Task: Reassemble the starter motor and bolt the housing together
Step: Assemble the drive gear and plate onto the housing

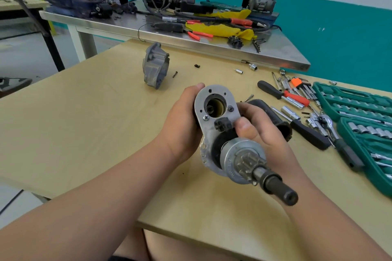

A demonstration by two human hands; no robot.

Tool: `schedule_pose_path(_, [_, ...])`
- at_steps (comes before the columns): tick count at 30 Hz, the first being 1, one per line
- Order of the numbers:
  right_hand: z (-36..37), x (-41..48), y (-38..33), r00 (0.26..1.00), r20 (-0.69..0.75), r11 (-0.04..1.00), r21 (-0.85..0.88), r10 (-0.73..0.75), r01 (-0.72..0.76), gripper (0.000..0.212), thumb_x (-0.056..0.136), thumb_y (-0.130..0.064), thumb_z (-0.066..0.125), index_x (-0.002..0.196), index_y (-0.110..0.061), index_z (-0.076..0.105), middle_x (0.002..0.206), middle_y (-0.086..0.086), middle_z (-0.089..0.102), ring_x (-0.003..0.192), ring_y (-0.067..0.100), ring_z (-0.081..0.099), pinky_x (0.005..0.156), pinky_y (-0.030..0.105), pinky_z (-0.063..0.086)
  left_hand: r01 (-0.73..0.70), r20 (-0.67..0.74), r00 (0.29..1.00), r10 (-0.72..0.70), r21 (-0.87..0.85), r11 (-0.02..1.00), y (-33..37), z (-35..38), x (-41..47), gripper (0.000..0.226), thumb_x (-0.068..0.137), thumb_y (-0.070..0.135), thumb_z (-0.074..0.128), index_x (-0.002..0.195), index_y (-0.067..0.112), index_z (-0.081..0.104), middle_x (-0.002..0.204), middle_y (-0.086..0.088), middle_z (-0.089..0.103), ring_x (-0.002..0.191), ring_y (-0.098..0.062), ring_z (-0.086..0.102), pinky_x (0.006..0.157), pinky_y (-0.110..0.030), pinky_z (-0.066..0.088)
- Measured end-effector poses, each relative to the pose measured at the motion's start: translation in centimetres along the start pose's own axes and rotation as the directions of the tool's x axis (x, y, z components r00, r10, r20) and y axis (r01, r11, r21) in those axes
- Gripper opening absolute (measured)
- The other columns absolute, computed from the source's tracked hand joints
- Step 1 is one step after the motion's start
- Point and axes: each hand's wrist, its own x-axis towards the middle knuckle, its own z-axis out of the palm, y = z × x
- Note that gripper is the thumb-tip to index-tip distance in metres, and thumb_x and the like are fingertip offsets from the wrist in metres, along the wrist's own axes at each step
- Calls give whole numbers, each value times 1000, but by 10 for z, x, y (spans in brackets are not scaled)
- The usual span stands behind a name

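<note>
Both hands hold the starter motor assembly (pixel 214 133) above the wooden table (pixel 84 125), its pinion gear and dark shaft (pixel 273 184) pointing toward me. My left hand (pixel 180 125) grips the left edge of the silver mounting plate, thumb at its top. My right hand (pixel 258 131) holds the right side, thumb pressing next to a small black fork piece (pixel 222 124) on the plate. The plate's upper bore is open. The grey nose housing (pixel 156 66) lies apart at the back of the table. A black cylindrical motor body (pixel 273 116) lies behind my right hand.
A small black bolt (pixel 175 74) and a black clip (pixel 197 66) lie near the housing. Screwdrivers, sockets, a ratchet (pixel 331 127) and hex keys (pixel 301 85) crowd the right side beside a green socket case (pixel 364 116). A cluttered metal bench (pixel 212 48) stands behind.
</note>
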Motion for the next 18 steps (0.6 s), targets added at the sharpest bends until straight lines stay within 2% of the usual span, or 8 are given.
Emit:
schedule_pose_path(3, [6,-1,2,999,27,998,-58,-23,25,32,83,-44,50,114,-35,50,92,-16,70,80,0,68,65,15,52,72,2,997,-73,-189,979,0,3,-3,51,91,36,42,43,20,49,47,3,45,43,-13,45,46,-20,43])
schedule_pose_path(6, [12,-2,3,999,49,996,-90,-8,12,25,85,-48,46,107,-38,53,83,-21,69,73,-5,64,60,10,47,32,-52,998,-47,-254,967,4,4,-2,46,90,33,43,46,19,44,49,2,42,44,-15,41,45,-21,40])
schedule_pose_path(9, [17,-1,3,998,66,995,-96,4,3,34,85,-50,44,113,-34,54,75,-22,67,69,-7,62,58,10,45,-23,-116,993,-7,-260,965,7,2,1,42,91,34,45,52,18,48,55,-2,44,50,-16,43,49,-24,39])
schedule_pose_path(11, [17,0,2,998,68,995,-102,2,5,38,83,-53,46,116,-34,53,80,-21,68,72,-6,63,60,12,46,2,-85,996,-23,-244,970,8,2,0,40,91,37,44,55,18,47,58,-2,43,54,-17,42,52,-27,38])
schedule_pose_path(13, [16,0,1,998,61,994,-106,-10,17,46,78,-60,49,118,-37,51,90,-17,70,78,-1,66,66,20,50,12,-39,999,-22,-232,973,7,1,0,45,91,37,42,51,19,49,51,1,45,46,-14,44,47,-21,41])
schedule_pose_path(15, [12,-1,-1,998,58,992,-120,-22,29,48,77,-62,49,119,-39,50,96,-15,71,82,3,68,71,27,53,13,12,1000,-10,-231,973,6,3,-1,43,92,36,41,54,18,52,51,3,48,45,-12,47,45,-20,43])
schedule_pose_path(18, [6,-3,-5,998,55,992,-116,-42,48,34,83,-53,51,113,-39,50,96,-21,70,85,0,68,68,16,51,-5,19,1000,9,-198,980,4,5,-1,30,87,35,46,65,17,56,56,1,52,49,-14,51,48,-22,46])
